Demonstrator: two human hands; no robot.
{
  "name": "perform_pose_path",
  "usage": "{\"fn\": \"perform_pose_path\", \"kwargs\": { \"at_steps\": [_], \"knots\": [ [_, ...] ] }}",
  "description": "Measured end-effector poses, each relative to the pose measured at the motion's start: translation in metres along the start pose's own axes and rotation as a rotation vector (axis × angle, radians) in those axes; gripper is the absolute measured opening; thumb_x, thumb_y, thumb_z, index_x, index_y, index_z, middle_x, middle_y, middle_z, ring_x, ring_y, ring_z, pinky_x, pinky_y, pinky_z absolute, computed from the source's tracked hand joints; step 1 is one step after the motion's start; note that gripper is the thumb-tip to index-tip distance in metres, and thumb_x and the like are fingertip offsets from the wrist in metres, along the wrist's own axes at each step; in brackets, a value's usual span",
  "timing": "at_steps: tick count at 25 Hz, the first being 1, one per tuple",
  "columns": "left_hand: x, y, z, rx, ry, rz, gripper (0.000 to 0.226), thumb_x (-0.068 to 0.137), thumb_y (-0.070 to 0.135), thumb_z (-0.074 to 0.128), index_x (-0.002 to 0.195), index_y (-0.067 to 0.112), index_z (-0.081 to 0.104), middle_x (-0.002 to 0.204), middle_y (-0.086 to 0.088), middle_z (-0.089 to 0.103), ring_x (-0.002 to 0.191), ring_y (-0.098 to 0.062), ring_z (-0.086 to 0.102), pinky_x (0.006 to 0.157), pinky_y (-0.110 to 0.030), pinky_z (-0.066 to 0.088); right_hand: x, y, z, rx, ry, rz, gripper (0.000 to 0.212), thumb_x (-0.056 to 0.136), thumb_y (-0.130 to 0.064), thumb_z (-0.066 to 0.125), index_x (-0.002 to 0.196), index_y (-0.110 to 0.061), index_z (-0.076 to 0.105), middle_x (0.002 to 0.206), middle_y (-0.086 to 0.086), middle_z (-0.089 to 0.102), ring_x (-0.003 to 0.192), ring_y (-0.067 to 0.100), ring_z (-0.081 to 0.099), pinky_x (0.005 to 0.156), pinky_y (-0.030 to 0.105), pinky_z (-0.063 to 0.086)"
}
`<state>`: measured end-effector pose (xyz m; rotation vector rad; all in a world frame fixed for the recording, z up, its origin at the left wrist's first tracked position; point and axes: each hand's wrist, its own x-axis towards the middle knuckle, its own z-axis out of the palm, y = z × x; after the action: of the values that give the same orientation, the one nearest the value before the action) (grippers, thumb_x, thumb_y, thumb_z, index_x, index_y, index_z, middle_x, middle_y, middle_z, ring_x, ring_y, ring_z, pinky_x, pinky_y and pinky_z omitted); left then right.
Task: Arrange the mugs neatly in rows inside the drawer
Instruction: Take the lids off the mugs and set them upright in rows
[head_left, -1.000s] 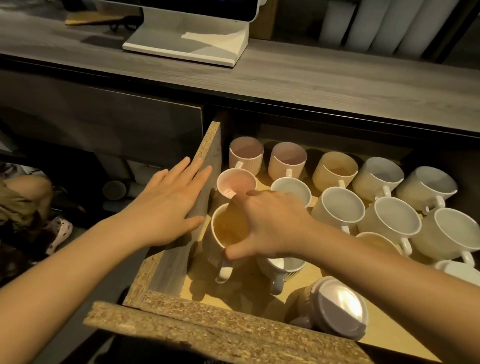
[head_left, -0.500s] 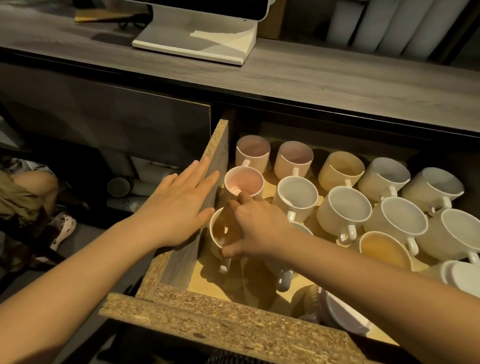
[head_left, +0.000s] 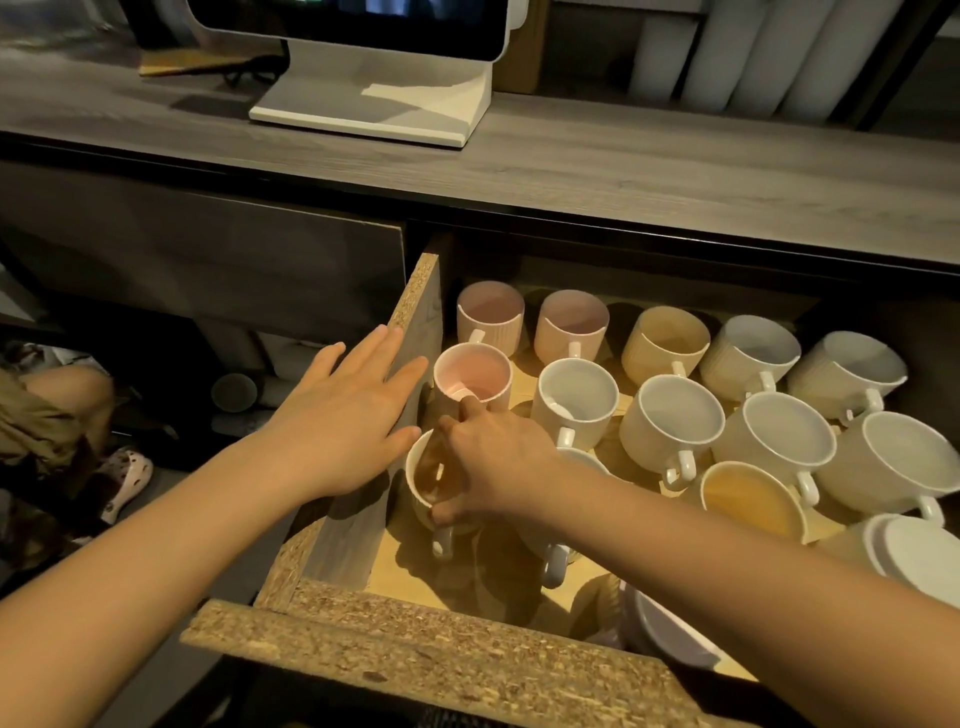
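An open chipboard drawer holds several mugs in rows. Pink mugs stand at the back left, a yellow one beside them, and white mugs fill the right. My right hand grips the rim of a yellow mug at the drawer's front left, just in front of a pink mug; its handle points toward me. My left hand lies flat, fingers spread, on the drawer's left side wall. A white mug is mostly hidden under my right wrist.
A grey wooden counter runs above the drawer, with a white screen stand on it. An upturned white mug and a lidded item sit at the drawer's front right. A person's leg and shoe are on the floor at left.
My right hand has slid the yellow mug left and back toward the pink mug near the side wall. The view has shifted slightly downward; my left hand stays on the drawer wall.
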<state>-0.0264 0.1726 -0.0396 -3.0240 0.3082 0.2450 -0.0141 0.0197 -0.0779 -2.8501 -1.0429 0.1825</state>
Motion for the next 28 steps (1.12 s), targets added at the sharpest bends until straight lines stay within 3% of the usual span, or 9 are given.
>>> {"fn": "perform_pose_path", "kwargs": {
  "at_steps": [5,8,10,12,15,17,23,28],
  "knots": [
    [-0.001,0.012,-0.007,0.063,0.004,0.089,0.065,0.095,0.049,0.032,0.149,0.024,0.004,0.159,-0.001,-0.008,0.145,-0.019,-0.012,0.115,-0.039,-0.006,-0.007,0.021,-0.02,0.101,-0.064,0.026,0.056,0.082,-0.046,0.064,0.127,-0.016,0.051,0.119,0.005,0.062,0.1,0.021,0.062,0.079,0.029,0.052],
    [0.014,0.023,-0.014,0.081,-0.007,0.144,0.061,0.093,0.05,0.04,0.145,0.022,0.024,0.155,-0.002,0.023,0.143,-0.021,0.018,0.116,-0.04,0.01,-0.025,0.05,-0.037,0.136,-0.021,0.123,0.044,0.087,-0.034,0.062,0.127,-0.02,0.054,0.119,0.002,0.063,0.102,0.018,0.061,0.079,0.024,0.046],
    [0.033,0.034,-0.013,0.025,-0.002,0.148,0.055,0.09,0.05,0.049,0.137,0.021,0.039,0.139,-0.001,0.047,0.123,-0.019,0.047,0.106,-0.037,0.035,-0.037,0.069,-0.041,0.129,0.004,0.177,0.042,0.088,-0.032,0.061,0.128,-0.021,0.053,0.122,0.001,0.062,0.105,0.017,0.06,0.078,0.022,0.045],
    [0.056,0.049,-0.008,0.013,0.007,0.075,0.053,0.088,0.051,0.051,0.13,0.019,0.046,0.121,-0.003,0.058,0.102,-0.019,0.057,0.086,-0.031,0.05,-0.047,0.084,-0.041,0.148,0.021,0.231,0.044,0.087,-0.035,0.061,0.128,-0.023,0.054,0.124,-0.001,0.063,0.103,0.017,0.062,0.08,0.026,0.05],
    [0.087,0.066,0.002,0.072,-0.04,-0.092,0.052,0.086,0.057,0.051,0.116,0.015,0.054,0.092,-0.002,0.061,0.077,-0.016,0.06,0.065,-0.025,0.049,-0.06,0.101,-0.043,0.15,0.016,0.292,0.045,0.087,-0.039,0.061,0.129,-0.027,0.052,0.121,-0.003,0.064,0.1,0.015,0.063,0.08,0.029,0.055],
    [0.1,0.068,0.007,0.039,-0.058,-0.165,0.048,0.082,0.056,0.057,0.108,0.016,0.059,0.084,-0.001,0.062,0.07,-0.014,0.059,0.064,-0.023,0.05,-0.067,0.109,-0.044,0.14,0.008,0.313,0.044,0.087,-0.039,0.06,0.129,-0.028,0.052,0.117,-0.004,0.066,0.098,0.014,0.064,0.079,0.029,0.057],
    [0.107,0.059,0.005,-0.063,-0.098,-0.152,0.054,0.077,0.044,0.071,0.118,0.015,0.051,0.091,-0.003,0.062,0.074,-0.016,0.063,0.066,-0.023,0.054,-0.086,0.126,-0.047,0.135,0.008,0.352,0.042,0.088,-0.038,0.06,0.128,-0.027,0.054,0.12,-0.005,0.064,0.1,0.014,0.063,0.076,0.027,0.057],
    [0.103,0.059,0.008,-0.019,-0.113,-0.15,0.072,0.081,0.039,0.068,0.138,0.012,0.032,0.12,-0.008,0.057,0.094,-0.02,0.062,0.074,-0.024,0.053,-0.104,0.136,-0.052,0.099,-0.058,0.351,0.043,0.087,-0.032,0.063,0.128,-0.026,0.053,0.124,-0.004,0.062,0.102,0.014,0.063,0.077,0.024,0.056]
  ]
}}
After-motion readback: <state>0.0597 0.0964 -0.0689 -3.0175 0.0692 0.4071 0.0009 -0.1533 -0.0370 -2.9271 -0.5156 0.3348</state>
